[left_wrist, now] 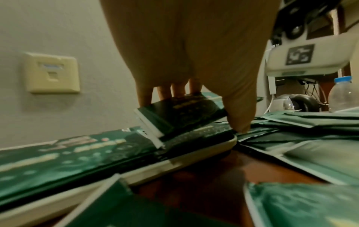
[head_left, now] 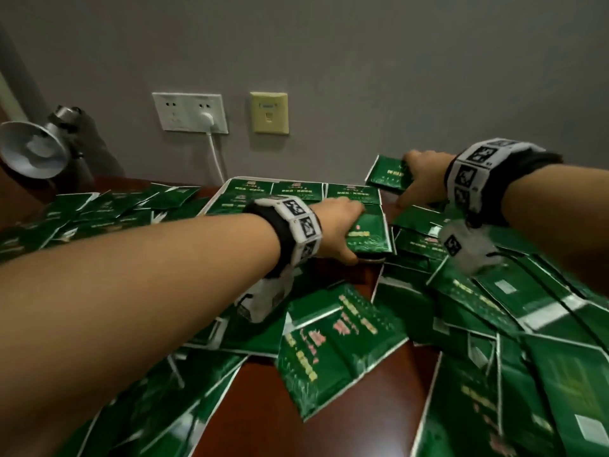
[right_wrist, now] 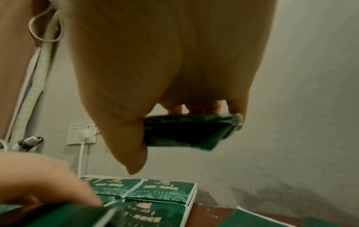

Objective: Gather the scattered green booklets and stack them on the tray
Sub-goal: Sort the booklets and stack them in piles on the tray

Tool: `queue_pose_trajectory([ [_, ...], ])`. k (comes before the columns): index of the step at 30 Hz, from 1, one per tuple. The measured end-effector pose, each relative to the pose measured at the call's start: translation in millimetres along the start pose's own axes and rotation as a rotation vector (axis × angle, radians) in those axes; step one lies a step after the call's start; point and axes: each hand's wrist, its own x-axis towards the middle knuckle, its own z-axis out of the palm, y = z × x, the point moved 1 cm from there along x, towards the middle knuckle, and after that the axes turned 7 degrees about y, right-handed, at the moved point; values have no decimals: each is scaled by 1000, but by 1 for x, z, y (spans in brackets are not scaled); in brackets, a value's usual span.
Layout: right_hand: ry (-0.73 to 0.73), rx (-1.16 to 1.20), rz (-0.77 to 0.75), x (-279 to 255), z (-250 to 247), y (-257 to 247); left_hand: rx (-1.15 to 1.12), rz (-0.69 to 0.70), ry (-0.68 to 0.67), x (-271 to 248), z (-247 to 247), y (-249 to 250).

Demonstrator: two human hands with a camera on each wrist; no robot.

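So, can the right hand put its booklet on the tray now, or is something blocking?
Probably yes. The right hand holds its booklet in the air just beside the tray. Only the left hand, gripping a small stack at the near right corner, partly crowds it.

Dim, even indoor light; edges warp and blur (wrist views softest, noisy).

The right hand grips a glossy green booklet above rows of green booklets on the white tray

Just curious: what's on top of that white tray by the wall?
Neat rows of green booklets cover the tray; the left hand holds another over its near corner. The tray's floor is hidden.
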Motion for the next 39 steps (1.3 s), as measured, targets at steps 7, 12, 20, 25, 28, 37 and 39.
queue_pose_trajectory([
  [7, -28, -53, -156, 56, 36, -19, 101, 62, -88, 52, 35, -1],
  [12, -85, -21, -255, 68, 53, -37, 120, 8, -132, 41, 33, -14],
  [20, -98, -30, -269, 8, 31, -20, 135, -65, -83, -6, 4, -2],
  [25, -199, -99, -322, -86, 19, -12, 163, -95, -133, -65, -9, 30],
  [28, -248, -145, -349, -153, 15, -14, 141, -72, -184, -108, -5, 56],
  [37, -443, -154, -262, -301, 44, -4, 98, -83, -282, -188, 31, 126],
  [39, -408, -172, -215, -311, 52, -4, 97, -151, -270, -195, 34, 128],
])
